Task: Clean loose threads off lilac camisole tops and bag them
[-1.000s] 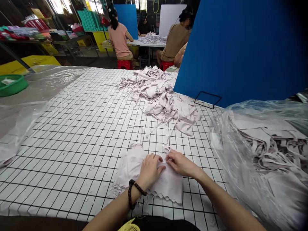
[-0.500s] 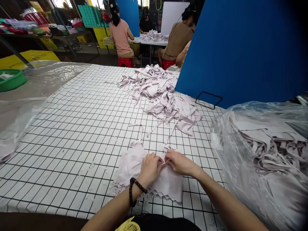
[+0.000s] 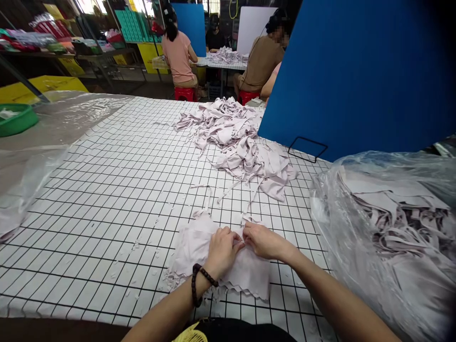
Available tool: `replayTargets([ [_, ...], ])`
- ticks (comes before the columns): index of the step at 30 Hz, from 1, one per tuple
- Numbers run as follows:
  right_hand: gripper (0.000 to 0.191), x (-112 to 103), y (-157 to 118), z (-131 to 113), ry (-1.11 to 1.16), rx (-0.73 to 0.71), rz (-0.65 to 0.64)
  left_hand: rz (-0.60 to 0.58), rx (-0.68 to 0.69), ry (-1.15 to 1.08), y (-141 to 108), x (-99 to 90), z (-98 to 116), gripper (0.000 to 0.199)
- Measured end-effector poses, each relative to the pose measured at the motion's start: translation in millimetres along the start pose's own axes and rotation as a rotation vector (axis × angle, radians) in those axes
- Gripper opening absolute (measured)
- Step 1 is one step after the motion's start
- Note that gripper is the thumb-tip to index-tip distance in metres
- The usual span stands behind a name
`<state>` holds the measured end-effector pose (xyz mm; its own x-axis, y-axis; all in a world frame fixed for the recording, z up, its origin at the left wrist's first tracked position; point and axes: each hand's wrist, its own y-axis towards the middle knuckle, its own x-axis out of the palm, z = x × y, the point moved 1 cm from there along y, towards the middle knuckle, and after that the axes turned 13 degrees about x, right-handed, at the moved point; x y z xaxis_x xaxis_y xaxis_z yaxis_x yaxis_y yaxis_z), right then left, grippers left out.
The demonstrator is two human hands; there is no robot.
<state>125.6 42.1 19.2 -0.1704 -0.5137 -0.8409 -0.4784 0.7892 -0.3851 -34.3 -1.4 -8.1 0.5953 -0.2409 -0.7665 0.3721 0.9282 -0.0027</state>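
A pale pinkish garment (image 3: 251,273) with a scalloped lower edge and thin straps lies flat on the white grid-patterned tablecloth (image 3: 107,204), close to my body. My left hand (image 3: 223,247), with a dark beaded bracelet at the wrist, rests on it with thumb and forefinger pinched on the fabric. Right beside it, my right hand (image 3: 261,240) pinches the same cloth near its upper middle. The fingertips of both hands almost meet. Whatever small piece is between them is too small to make out.
A heap of similar pale garments (image 3: 231,128) lies farther back. A clear plastic bag (image 3: 331,213) of folded garments stands at the right, near a tall blue board (image 3: 352,80). A green basket (image 3: 21,121) is far left. People sit beyond the table.
The hands stay nearly in place over the garment. My right hand's fingers have shifted very slightly, and the whole view has moved a little.
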Motion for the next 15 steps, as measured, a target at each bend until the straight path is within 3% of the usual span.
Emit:
replayTargets([
  [15,0.010,-1.2,2.5,-4.8,-0.141,-0.035,0.010,-0.014,-0.008,-0.009,0.6,1.0,-1.2,0.018],
])
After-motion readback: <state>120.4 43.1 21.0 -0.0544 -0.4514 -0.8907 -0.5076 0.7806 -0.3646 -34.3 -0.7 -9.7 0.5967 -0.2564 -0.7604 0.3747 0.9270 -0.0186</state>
